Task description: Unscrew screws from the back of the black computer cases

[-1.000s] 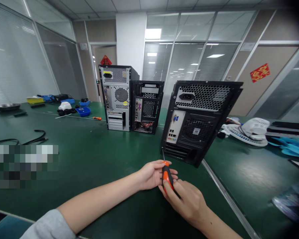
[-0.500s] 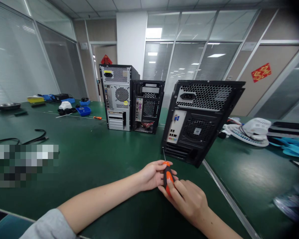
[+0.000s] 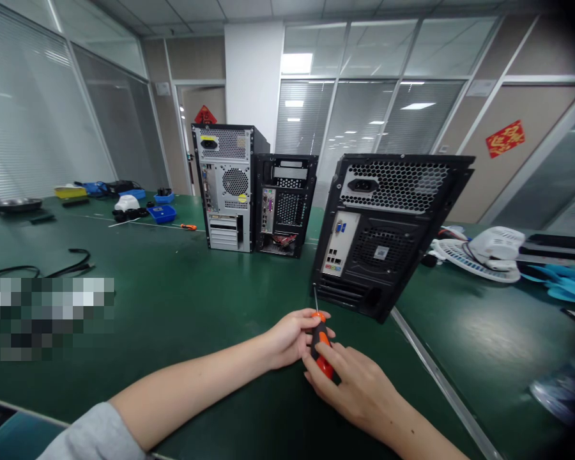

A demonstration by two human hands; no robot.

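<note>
An orange and black screwdriver (image 3: 322,338) is held between both hands, its thin shaft pointing up and away toward the lower left corner of a black computer case (image 3: 402,220). The tip looks to be at that corner; whether it sits in a screw is too small to tell. My left hand (image 3: 292,337) is closed around the front of the handle. My right hand (image 3: 352,380) grips the rear of the handle with thumb and fingers. The case stands with its back panel, ports and honeycomb vent facing me.
Two more computer cases, one silver-backed (image 3: 227,188) and one black (image 3: 287,207), stand farther back. Another orange screwdriver (image 3: 188,227) and a blue tray (image 3: 161,213) lie to the left. White fan parts (image 3: 491,255) and blue blades (image 3: 563,281) lie right. Black cables (image 3: 71,262) lie left.
My right hand's fingers have shifted and turned on the screwdriver handle, opening slightly from a tighter curl. The left hand and the computer case stay nearly in place.
</note>
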